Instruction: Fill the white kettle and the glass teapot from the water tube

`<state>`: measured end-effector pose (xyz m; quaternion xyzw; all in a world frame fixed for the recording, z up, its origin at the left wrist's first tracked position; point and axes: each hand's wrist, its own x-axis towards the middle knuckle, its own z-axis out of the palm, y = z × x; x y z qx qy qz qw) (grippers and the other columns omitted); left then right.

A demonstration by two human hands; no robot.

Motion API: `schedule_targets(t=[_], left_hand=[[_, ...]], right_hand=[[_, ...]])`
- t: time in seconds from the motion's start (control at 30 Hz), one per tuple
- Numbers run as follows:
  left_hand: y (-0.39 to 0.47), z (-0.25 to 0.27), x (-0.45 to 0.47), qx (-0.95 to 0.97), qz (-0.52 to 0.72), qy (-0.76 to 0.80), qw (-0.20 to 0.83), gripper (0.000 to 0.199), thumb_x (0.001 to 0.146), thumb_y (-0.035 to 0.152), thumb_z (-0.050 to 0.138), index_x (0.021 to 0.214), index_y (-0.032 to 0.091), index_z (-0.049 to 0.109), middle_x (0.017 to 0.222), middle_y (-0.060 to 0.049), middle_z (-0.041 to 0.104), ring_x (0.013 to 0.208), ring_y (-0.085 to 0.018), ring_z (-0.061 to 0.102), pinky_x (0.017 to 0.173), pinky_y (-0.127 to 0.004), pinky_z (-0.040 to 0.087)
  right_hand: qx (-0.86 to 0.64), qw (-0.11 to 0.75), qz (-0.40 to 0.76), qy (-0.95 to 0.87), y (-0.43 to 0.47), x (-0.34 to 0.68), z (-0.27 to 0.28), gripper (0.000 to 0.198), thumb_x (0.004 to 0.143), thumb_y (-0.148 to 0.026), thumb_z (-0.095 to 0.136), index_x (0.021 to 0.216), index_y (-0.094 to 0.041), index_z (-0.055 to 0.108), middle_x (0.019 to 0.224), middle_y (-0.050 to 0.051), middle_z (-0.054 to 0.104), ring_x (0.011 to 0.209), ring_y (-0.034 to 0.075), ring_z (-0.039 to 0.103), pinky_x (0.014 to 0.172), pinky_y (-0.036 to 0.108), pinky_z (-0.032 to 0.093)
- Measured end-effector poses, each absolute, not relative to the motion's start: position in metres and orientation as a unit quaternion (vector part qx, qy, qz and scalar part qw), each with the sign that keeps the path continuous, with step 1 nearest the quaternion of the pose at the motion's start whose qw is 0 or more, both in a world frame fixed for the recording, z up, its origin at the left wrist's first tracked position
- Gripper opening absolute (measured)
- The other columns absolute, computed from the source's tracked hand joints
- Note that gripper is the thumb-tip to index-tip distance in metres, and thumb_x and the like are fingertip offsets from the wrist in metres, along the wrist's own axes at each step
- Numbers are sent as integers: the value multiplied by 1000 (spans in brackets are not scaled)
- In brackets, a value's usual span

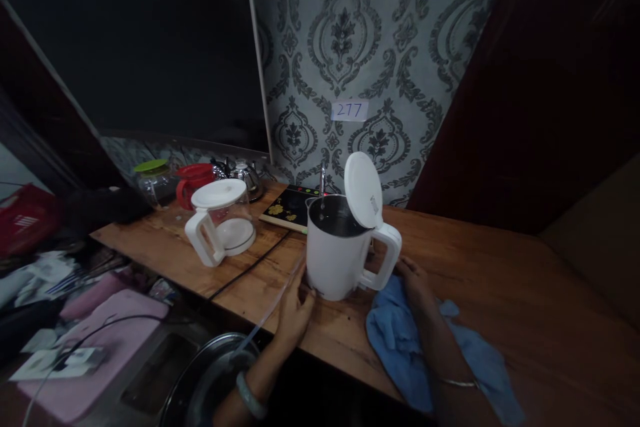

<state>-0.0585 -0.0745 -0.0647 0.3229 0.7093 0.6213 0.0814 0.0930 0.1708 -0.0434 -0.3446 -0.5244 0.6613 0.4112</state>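
A white electric kettle [333,267] stands upright on the wooden counter with its round lid [363,190] raised. Its dark inside shows below a thin metal spout [323,180]. My left hand [295,310] is closed against the lower left side of the kettle, thumb near its base. To the right, my right hand [417,287] has its fingers stretched out, just beside the kettle's handle [393,253] and over a crumpled blue cloth [395,327]. Contact between those fingers and the handle cannot be made out.
A glass jug with white lid and handle [220,213] stands left on the wooden counter [475,260]. Behind are a red jug [193,180], a green-lidded jar [153,180] and a black patterned panel [287,208]. A clear tube [270,310] runs down toward a metal pot [185,380] below.
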Motion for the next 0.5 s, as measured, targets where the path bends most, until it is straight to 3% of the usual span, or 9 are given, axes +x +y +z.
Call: schedule_targets(t=[0.1, 0.3, 0.5], left_hand=[[-74, -63, -58, 328, 627, 702, 80, 65, 83, 39, 60, 145, 18, 54, 145, -14, 60, 104, -26, 66, 89, -40, 54], [-73, -64, -58, 334, 629, 699, 71, 63, 83, 36, 60, 143, 17, 56, 145, -14, 60, 132, -31, 54, 107, -46, 46], [-74, -63, -58, 331, 629, 700, 78, 64, 83, 37, 61, 145, 18, 55, 142, -12, 62, 134, -31, 53, 109, -47, 45]], right_hand=[[-347, 408, 662, -525, 171, 93, -41, 41, 46, -56, 87, 67, -23, 73, 66, 3, 73, 63, 23, 66, 67, 35, 54], [-350, 407, 663, -522, 171, 93, -39, 42, 42, -56, 88, 63, -23, 73, 65, 3, 73, 61, 23, 66, 67, 35, 55], [-359, 410, 661, -516, 170, 93, -40, 41, 43, -55, 88, 65, -23, 75, 66, 4, 74, 62, 23, 66, 65, 35, 55]])
